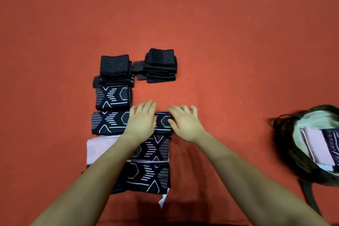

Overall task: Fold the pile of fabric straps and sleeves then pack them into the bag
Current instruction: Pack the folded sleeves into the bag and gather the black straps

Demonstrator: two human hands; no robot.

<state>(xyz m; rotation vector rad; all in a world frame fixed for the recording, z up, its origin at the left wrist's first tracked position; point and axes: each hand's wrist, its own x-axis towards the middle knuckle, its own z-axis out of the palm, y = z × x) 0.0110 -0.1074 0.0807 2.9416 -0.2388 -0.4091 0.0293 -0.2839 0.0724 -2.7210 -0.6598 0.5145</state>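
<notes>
**Both hands on one patterned sleeve, bag waiting to the right**

Because the folded pieces have been laid out in rows on the red table [238,51], the head view reads like a staging area for packing. The landmark is the patterned sleeve [110,122] under the hands. The left hand [142,119] lies on its middle, fingers fairly straight, apparently pinning it flat. The right hand [184,122] sits at its right end with fingers bent over the far edge, probably taking hold to fold or lift it; whether that grip has truly closed on the cloth cannot be told.

Beyond the sleeve lie another patterned piece [113,97] and two stacks of black straps [114,66] [161,65]. Nearer the person than the sleeve are more patterned pieces [152,147] and a pink one [97,147], partly hidden by the forearms. Well to the right of the sleeve, the bag [286,145] stands open, blurred and cut off by the frame edge, with pink and dark folded cloth already inside.
</notes>
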